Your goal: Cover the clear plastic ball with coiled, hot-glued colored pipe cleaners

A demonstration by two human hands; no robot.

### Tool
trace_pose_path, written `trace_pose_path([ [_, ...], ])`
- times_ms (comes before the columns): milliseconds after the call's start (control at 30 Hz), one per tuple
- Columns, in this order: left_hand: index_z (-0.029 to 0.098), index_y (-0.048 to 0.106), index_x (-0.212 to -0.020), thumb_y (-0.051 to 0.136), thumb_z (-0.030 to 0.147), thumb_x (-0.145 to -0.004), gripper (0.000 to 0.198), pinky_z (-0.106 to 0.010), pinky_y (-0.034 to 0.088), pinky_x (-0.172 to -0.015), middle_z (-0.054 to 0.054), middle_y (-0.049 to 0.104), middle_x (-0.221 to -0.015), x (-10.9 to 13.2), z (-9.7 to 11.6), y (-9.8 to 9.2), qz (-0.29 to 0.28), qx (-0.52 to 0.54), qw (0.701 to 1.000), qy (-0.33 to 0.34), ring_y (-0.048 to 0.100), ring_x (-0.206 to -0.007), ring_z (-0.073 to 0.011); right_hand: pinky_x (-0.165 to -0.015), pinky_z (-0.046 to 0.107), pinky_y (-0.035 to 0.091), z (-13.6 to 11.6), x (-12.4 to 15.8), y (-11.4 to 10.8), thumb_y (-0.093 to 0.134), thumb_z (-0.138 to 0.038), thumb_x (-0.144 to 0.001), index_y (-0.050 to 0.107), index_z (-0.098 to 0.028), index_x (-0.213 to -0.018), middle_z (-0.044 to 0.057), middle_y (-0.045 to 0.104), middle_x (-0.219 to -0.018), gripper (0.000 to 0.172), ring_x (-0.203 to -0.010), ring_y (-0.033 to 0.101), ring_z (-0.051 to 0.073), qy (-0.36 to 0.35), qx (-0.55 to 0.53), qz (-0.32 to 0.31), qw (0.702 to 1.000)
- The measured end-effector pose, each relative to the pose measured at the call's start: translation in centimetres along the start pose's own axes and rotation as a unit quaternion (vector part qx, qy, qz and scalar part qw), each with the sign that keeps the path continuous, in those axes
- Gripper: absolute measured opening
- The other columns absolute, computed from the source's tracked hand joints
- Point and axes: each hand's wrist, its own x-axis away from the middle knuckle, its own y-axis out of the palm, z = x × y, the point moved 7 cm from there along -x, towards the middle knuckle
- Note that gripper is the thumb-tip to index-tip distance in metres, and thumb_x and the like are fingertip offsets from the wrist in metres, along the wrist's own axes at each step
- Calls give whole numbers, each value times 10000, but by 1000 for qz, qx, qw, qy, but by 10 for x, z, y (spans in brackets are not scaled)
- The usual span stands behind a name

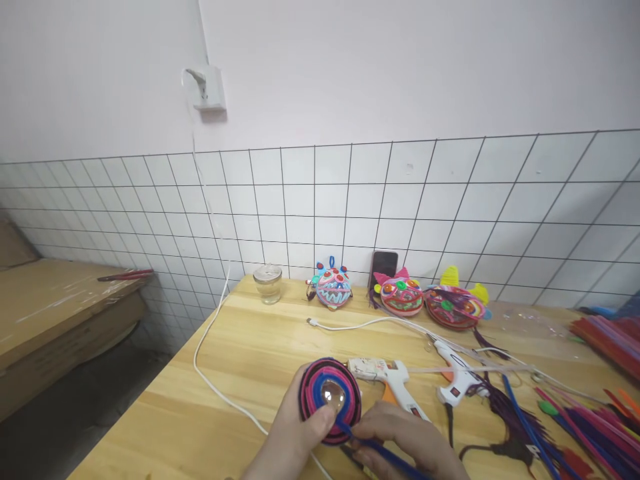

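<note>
My left hand [293, 427] holds a round disc [356, 400] coiled from black, pink and blue pipe cleaners, with a clear, shiny dome at its middle. The thumb presses on the disc's face just below the dome. At the disc's lower right edge, my right hand [403, 437] pinches a blue pipe cleaner [383, 451], whose end lies over the coils by the left thumb. Just behind the hands rests a white hot glue gun [399, 383]. A second white glue gun [456, 373] lies farther right.
Along the tiled wall stand a glass jar [269, 285], a phone [384, 265] and three decorated monster faces, one of them blue and red [333, 290]. A white cable [215, 381] crosses the wooden table [175, 413]. Loose pipe cleaners [595, 437] lie at right. Cardboard [65, 300] is at left.
</note>
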Motion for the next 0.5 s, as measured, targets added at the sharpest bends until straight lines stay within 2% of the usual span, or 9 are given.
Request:
trace_pose_path([
  [167,190,570,-1078,738,353,-679,463,-343,468,-869,-74,697,-1010,1,6,4,-12,-27,999,11,617,-954,-235,-581,185,476,3,0,-5,661,-199,-773,668,-327,-918,-27,700,-699,193,-590,630,123,38,-12,43,998],
  [300,189,557,-1090,754,364,-658,506,-336,474,-834,-75,684,-997,1,10,12,-40,11,998,38,617,-939,-234,-595,207,477,12,2,-6,655,-213,-775,660,-305,-817,-25,680,-711,101,-624,616,142,95,-17,60,994],
  [400,194,563,-1085,779,370,-627,536,-329,473,-812,-75,676,-996,2,11,17,-48,30,997,50,615,-934,-236,-714,270,498,22,4,-8,676,-283,-758,632,-270,-782,16,641,-815,52,-788,611,196,131,-12,89,987],
  [500,203,568,-1081,798,389,-600,565,-337,464,-817,-85,669,-1025,2,11,20,-55,36,996,55,608,-955,-246,-855,350,488,36,10,-10,700,-379,-734,615,-272,-942,71,609,-1074,249,-1048,563,263,167,-50,139,975],
])
